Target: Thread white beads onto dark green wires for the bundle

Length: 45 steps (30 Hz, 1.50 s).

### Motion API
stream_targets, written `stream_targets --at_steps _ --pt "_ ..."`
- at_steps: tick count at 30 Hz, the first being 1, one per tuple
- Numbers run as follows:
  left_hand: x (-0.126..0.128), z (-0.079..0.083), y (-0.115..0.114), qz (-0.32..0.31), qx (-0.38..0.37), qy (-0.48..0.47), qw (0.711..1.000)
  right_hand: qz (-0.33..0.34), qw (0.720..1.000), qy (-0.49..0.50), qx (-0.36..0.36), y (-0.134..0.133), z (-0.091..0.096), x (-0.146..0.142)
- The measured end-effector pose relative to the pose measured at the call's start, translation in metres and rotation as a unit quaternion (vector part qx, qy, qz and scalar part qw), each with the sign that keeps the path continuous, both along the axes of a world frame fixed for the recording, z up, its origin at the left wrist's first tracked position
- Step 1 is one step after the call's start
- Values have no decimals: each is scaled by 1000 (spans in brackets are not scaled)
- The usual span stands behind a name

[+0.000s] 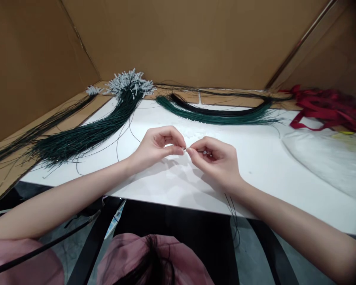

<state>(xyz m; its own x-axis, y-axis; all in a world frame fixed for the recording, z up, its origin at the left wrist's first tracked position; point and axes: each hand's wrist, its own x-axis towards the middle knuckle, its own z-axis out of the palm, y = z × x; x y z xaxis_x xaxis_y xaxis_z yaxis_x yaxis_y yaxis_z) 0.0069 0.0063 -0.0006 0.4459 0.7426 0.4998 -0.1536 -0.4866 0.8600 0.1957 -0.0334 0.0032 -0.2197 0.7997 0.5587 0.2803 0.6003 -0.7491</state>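
Above the middle of the white board, my left hand (161, 147) and my right hand (218, 160) meet at the fingertips. Each pinches thumb against forefinger on a thin dark wire, of which only a short bit shows between them. A few small whitish beads (207, 152) show against the curled fingers of my right hand. Thin wire ends (233, 215) hang below my right wrist, over the board's front edge. Whether a bead sits between the left fingertips is too small to tell.
A large bundle of green wires (97, 132) with white beaded tips (129, 84) lies at left. Curved green and black wires (222, 115) lie at the back. Small white beads (195, 122) are scattered nearby. Red ribbon (323, 103) and a clear plastic bag (332, 158) sit at right. Cardboard walls (180, 43) enclose the board (264, 174).
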Motion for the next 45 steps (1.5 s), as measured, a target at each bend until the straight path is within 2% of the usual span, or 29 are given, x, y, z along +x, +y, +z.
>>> stream_targets --at_steps 29,45 --pt "-1 3 -2 11 7 1 1000 1 1000 4 -12 -1 -1 0" --pt "0 3 -2 11 -4 -8 1000 36 991 54 -117 4 -1 1"
